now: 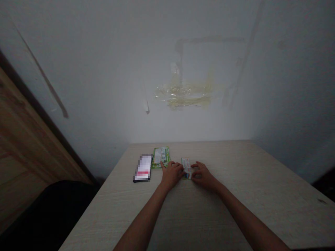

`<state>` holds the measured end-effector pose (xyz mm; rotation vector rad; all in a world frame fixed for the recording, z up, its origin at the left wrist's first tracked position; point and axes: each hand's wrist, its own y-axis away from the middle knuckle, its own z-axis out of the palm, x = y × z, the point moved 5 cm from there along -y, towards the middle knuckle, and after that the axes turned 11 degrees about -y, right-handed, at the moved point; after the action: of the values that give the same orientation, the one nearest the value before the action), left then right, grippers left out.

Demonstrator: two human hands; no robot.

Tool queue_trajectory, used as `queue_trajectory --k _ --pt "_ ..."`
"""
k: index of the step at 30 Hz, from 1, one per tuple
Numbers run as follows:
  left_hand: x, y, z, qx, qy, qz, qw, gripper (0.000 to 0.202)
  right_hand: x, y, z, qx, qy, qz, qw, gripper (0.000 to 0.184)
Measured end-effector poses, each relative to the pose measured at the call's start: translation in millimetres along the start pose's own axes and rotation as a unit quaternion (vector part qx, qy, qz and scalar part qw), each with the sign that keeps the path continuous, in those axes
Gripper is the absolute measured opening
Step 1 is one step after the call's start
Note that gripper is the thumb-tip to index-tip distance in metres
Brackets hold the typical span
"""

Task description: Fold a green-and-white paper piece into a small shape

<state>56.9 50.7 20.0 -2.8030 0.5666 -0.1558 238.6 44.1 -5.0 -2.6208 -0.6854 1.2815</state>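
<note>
A small printed paper slip lies on the table between my two hands. Its upper part carries text on white, and the lower part has a darker coloured picture. My left hand is at the slip's left edge, thumb and forefinger drawn together there, with the outer finger spread away. At the lower right edge, my right hand has thumb and forefinger closed on the slip, the other fingers curved above. The exact fingertip contact is small and dim. A green and white printed packet lies just beyond my left hand.
Left of the packet lies a phone with its lit screen blurred out. The pale wooden table meets a wall bearing yellowed clear tape. A black chair back and a wooden door are at the left.
</note>
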Motion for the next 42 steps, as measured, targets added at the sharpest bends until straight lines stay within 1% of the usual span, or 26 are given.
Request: queue_trajectory --k 4,8,15,19,23,28,32,34,38,42 --pt "0.0 0.1 0.0 -0.004 -0.008 -0.001 1.0 0.021 -3.8 1.3 -1.6 -0.01 -0.005 0.011 1.0 0.004" --pt "1.8 1.0 0.7 0.012 0.0 -0.007 1.0 0.021 -5.6 0.8 -2.7 -0.018 -0.01 0.021 1.0 0.004" --pt "4.4 2.3 3.2 0.022 0.002 -0.006 1.0 0.027 -0.3 2.4 -2.4 -0.027 -0.034 0.03 0.999 0.005" --pt "4.9 2.8 1.1 0.005 -0.011 -0.007 1.0 0.031 3.5 1.5 -1.8 -0.015 -0.032 0.031 0.999 0.006" --pt "5.0 2.8 -0.5 -0.011 0.005 -0.007 1.0 0.03 6.1 -0.9 -2.0 0.004 -0.027 0.046 0.999 0.008" --pt "4.3 2.2 0.3 -0.011 0.01 -0.008 1.0 0.032 9.7 -5.2 -1.0 0.02 -0.009 0.055 0.998 0.009" --pt "4.2 1.8 0.0 -0.014 0.011 -0.007 1.0 0.032 17.0 -12.0 0.0 0.041 0.016 0.056 0.997 0.009" --pt "4.3 1.7 -0.5 -0.017 0.01 -0.007 1.0 0.032 20.0 -16.3 0.8 0.042 0.028 0.055 0.997 0.009" --pt "4.6 1.4 -0.7 -0.022 -0.001 -0.006 1.0 0.033 23.9 -24.8 0.6 0.046 0.034 0.055 0.997 0.008" --pt "4.8 1.7 -1.2 -0.015 0.003 -0.006 1.0 0.032 28.7 -31.6 -0.7 0.065 0.036 0.06 0.995 0.008"
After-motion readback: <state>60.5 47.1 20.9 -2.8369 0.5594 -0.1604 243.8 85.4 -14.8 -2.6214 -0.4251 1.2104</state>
